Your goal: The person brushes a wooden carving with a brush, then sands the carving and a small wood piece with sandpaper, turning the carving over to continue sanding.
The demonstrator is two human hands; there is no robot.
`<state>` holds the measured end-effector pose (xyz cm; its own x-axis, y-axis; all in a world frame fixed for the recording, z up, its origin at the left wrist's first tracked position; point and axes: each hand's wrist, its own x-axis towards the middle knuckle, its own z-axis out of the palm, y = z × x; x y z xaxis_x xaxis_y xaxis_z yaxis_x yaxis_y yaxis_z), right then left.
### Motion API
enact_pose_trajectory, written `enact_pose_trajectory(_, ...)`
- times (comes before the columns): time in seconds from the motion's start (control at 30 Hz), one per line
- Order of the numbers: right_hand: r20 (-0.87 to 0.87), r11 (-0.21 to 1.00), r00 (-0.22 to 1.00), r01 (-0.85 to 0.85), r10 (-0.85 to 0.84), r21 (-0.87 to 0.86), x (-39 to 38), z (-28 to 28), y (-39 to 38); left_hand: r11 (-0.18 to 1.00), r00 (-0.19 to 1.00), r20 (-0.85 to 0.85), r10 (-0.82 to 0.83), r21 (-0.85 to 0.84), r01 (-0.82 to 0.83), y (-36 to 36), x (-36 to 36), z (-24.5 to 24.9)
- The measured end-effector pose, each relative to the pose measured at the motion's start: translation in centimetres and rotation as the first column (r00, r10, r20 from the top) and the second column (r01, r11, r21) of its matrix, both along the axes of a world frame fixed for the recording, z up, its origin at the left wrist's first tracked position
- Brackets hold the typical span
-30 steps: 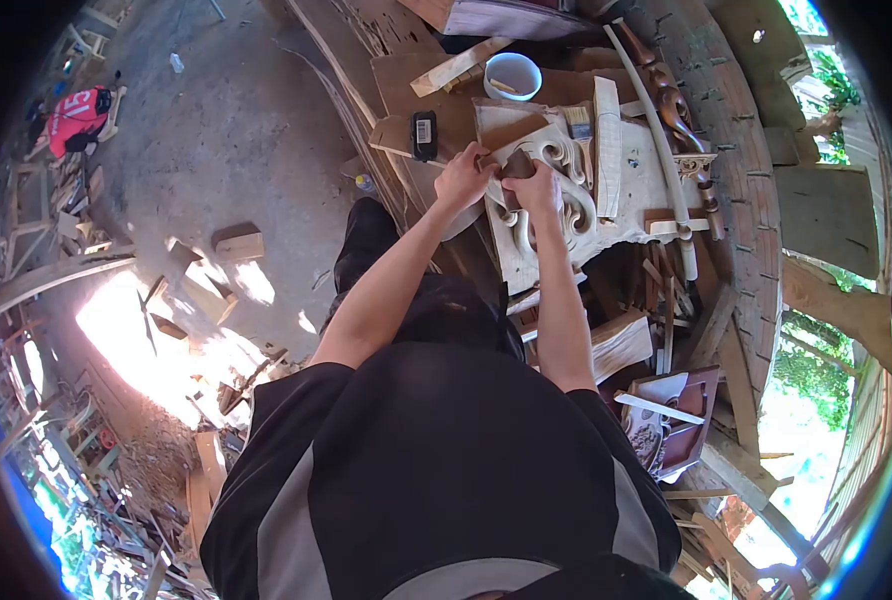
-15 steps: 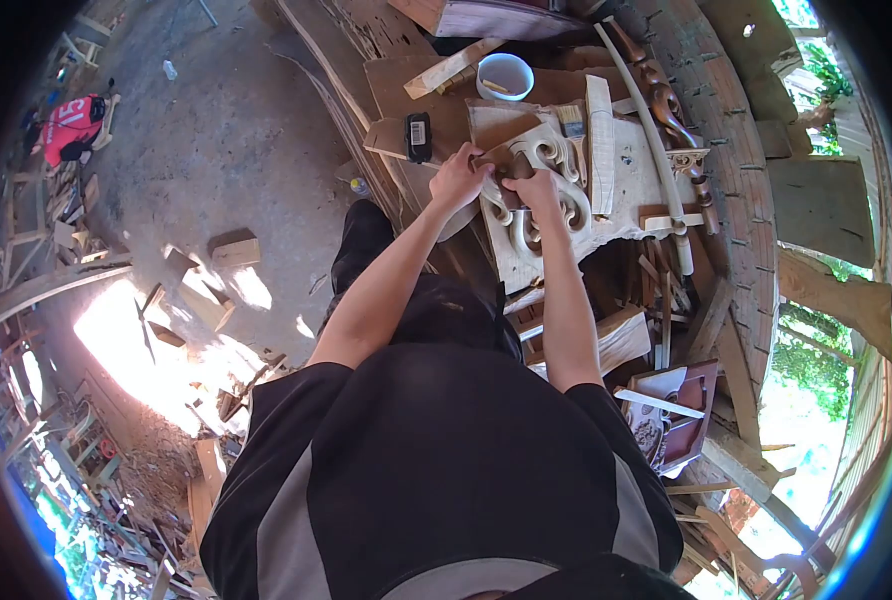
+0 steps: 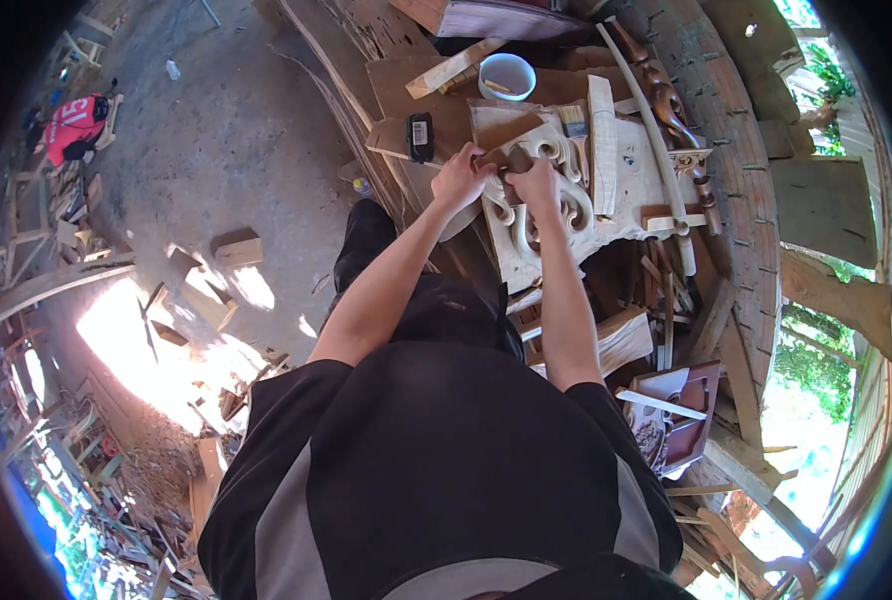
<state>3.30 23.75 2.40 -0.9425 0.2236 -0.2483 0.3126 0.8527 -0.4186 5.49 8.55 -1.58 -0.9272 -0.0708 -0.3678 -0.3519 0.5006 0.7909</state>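
A pale wooden carving (image 3: pixel 576 205) with scrolled curves lies on a light board (image 3: pixel 606 225) on the workbench. My right hand (image 3: pixel 536 187) is closed over its left part, gripping a small brown piece (image 3: pixel 519 158) that looks like folded sandpaper. Beside it, my left hand (image 3: pixel 459 180) is closed at the carving's left edge. Its fingertips meet near the brown piece, and what they pinch is too small to make out. A black block-like object with a white label (image 3: pixel 420 137) sits just beyond my left hand. Behind the carving lies a paintbrush (image 3: pixel 573 120).
A white tub (image 3: pixel 507 77) stands at the back of the bench, near a wood offcut (image 3: pixel 454 68). Right of the carving are an upright-lying wooden strip (image 3: pixel 601 145) and a long curved rod (image 3: pixel 656 130). Scrap wood (image 3: pixel 606 345) is piled below the bench's right side.
My right hand has shifted slightly, and the brown piece now sticks up beyond its fingers at a different angle. My left hand stays nearly in place.
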Motion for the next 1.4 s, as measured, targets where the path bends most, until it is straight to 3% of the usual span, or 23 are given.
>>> enact_pose_trajectory(0.07,0.006,1.0,1.0,-0.017,0.017,0.025,-0.2,0.0,-0.5,1.0,1.0,-0.019,0.004,-0.01,-0.005,0.2,-0.1,-0.3)
enact_pose_trajectory(0.17,0.08,0.981,0.979,-0.191,0.189,0.017,-0.6,0.5,-0.3,1.0,0.999,-0.035,0.007,-0.017,-0.008,0.0,-0.1,-0.3)
enact_pose_trajectory(0.33,0.076,0.974,0.978,-0.203,0.196,0.104,-0.5,1.7,-1.8,1.0,0.999,-0.039,0.004,-0.009,-0.004,0.1,-0.2,-0.5)
enact_pose_trajectory(0.43,0.166,0.957,0.951,-0.278,0.262,0.083,-0.8,3.0,-1.3,1.0,0.998,-0.055,0.008,-0.008,-0.009,-0.2,0.0,-0.4)
enact_pose_trajectory(0.6,0.03,0.974,0.975,-0.223,0.222,0.038,-1.0,0.2,-0.4,1.0,0.998,-0.07,0.006,-0.015,-0.007,-0.1,-0.1,-0.6)
enact_pose_trajectory(0.73,0.207,0.957,0.938,-0.288,0.277,0.022,-0.8,1.5,0.0,1.0,1.0,-0.016,-0.005,-0.014,0.005,-0.1,0.2,-0.5)
enact_pose_trajectory(0.8,0.094,0.976,0.978,-0.197,0.189,0.09,-0.5,1.1,-0.6,1.0,0.998,-0.056,0.007,-0.008,-0.007,0.0,-0.1,-0.7)
enact_pose_trajectory(0.87,0.063,0.978,0.978,-0.202,0.198,0.053,-0.6,1.0,0.3,1.0,0.998,-0.059,0.003,-0.006,-0.004,0.1,-0.2,-0.8)
enact_pose_trajectory(0.93,0.234,0.96,0.931,-0.268,0.279,-0.079,-1.1,1.4,1.1,1.0,0.999,-0.052,0.006,-0.01,-0.006,-0.1,0.1,-0.5)
enact_pose_trajectory(1.0,0.21,0.98,0.957,-0.187,0.198,-0.07,-0.7,1.0,0.4,1.0,0.999,-0.032,0.001,-0.024,-0.002,0.1,0.0,-0.4)
enact_pose_trajectory(1.07,-0.019,0.983,0.986,-0.163,0.165,0.08,0.0,0.8,-0.3,1.0,0.999,-0.054,-0.005,-0.016,0.004,0.1,0.0,-0.6)
enact_pose_trajectory(1.2,0.191,0.98,0.961,-0.194,0.2,-0.05,-1.6,0.6,1.2,1.0,0.999,-0.051,-0.001,-0.021,0.0,0.0,0.1,-0.4)
enact_pose_trajectory(1.27,0.096,0.988,0.983,-0.156,0.155,0.0,-0.9,1.5,0.6,1.0,0.999,-0.051,-0.002,-0.016,0.001,0.0,0.1,-0.6)
enact_pose_trajectory(1.4,0.223,0.966,0.944,-0.214,0.243,-0.146,-1.9,-1.8,2.3,1.0,0.998,-0.057,0.005,-0.005,-0.005,0.0,0.1,-0.3)
